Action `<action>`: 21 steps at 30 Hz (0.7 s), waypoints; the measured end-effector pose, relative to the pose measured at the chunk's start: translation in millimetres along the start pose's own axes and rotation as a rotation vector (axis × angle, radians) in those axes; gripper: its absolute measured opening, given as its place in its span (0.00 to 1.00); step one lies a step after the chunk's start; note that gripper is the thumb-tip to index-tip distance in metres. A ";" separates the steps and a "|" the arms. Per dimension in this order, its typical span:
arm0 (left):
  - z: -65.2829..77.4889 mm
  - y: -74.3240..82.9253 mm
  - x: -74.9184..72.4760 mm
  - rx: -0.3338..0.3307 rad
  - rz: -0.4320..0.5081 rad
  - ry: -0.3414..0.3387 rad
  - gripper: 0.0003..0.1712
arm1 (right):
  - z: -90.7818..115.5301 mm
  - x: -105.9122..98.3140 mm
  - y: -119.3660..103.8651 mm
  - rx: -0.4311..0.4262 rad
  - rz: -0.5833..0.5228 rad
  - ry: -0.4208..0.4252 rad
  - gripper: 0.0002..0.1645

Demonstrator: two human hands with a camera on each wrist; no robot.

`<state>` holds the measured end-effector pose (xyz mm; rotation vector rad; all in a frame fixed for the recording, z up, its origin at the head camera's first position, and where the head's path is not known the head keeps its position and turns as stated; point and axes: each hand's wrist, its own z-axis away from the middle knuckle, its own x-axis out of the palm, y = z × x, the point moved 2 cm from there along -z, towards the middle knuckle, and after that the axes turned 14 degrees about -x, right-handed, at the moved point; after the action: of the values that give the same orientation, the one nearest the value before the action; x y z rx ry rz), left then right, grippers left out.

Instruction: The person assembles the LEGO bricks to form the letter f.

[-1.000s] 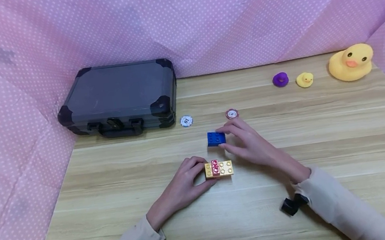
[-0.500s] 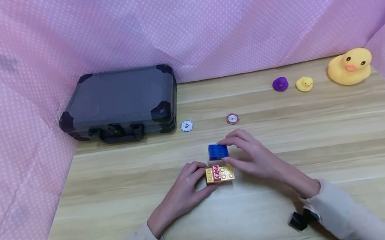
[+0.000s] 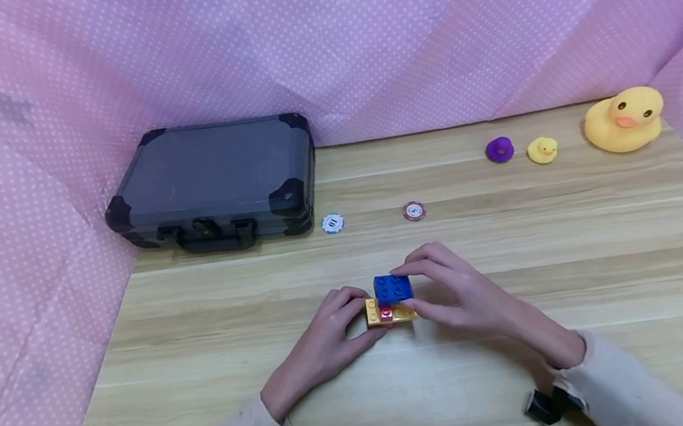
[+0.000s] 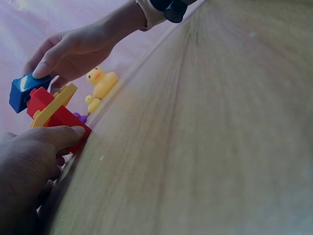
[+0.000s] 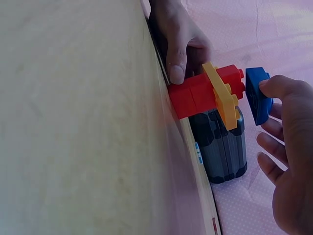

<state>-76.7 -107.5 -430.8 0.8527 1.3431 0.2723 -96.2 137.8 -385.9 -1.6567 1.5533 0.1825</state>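
A small tower of toy building bricks stands on the table: red bricks (image 5: 191, 98) at the bottom, a flat yellow brick (image 5: 222, 96) across them, and a narrow red brick (image 5: 229, 76) on top. My left hand (image 3: 331, 334) grips the lower red bricks between thumb and fingers. Pinched by my right hand (image 3: 463, 294) is a blue brick (image 3: 392, 288), studs up in the head view. It hangs just over the top red brick; the right wrist view shows a narrow gap between them. From above, the blue brick hides part of the yellow and red ones.
A dark grey case (image 3: 212, 170) lies at the back left. Beside it are a white chip (image 3: 333, 223) and a red chip (image 3: 414, 211). A purple duck (image 3: 500, 149), a small yellow duck (image 3: 542, 150) and a big yellow duck (image 3: 622, 121) line the back right.
My right hand has brought the blue brick toward me, from behind the tower to above its top red brick. My left hand keeps its grip on the tower.
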 end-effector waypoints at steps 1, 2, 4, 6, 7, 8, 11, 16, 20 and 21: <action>-0.3 -0.3 0.2 0.001 0.001 0.002 0.21 | 0.5 0.0 -0.3 -0.001 -0.003 0.000 0.27; -0.5 -0.5 0.4 0.002 0.002 0.004 0.21 | 0.9 0.0 -0.5 -0.002 -0.006 -0.001 0.27; -0.7 -0.7 0.8 0.004 0.005 0.008 0.21 | 2.2 0.3 -0.7 0.001 -0.014 -0.003 0.28; -0.1 -0.9 1.6 0.003 0.006 0.010 0.21 | 3.7 0.9 -1.0 0.002 -0.019 -0.006 0.28; 0.0 -0.9 1.9 0.005 0.004 0.009 0.21 | 4.4 1.1 -1.5 0.001 -0.018 -0.008 0.28; 0.1 -0.8 2.0 0.008 0.003 0.009 0.21 | 5.0 1.2 -2.0 0.001 -0.018 -0.008 0.27; 0.1 -1.1 2.7 0.017 0.004 0.011 0.21 | 5.8 1.4 -3.1 -0.006 -0.007 -0.010 0.27; -0.9 -1.4 2.0 0.030 0.015 0.020 0.20 | 5.6 0.5 -3.3 -0.029 0.013 -0.011 0.27; -0.8 -0.7 1.2 0.029 0.008 0.022 0.20 | 5.3 0.4 -3.4 -0.047 0.034 -0.015 0.26; -0.6 -0.5 1.0 0.027 0.008 0.022 0.20 | 5.3 0.5 -3.4 -0.050 0.040 -0.017 0.26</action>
<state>-77.1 -107.0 -431.9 0.8800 1.3665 0.2707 -90.9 140.4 -387.9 -1.6592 1.5811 0.2581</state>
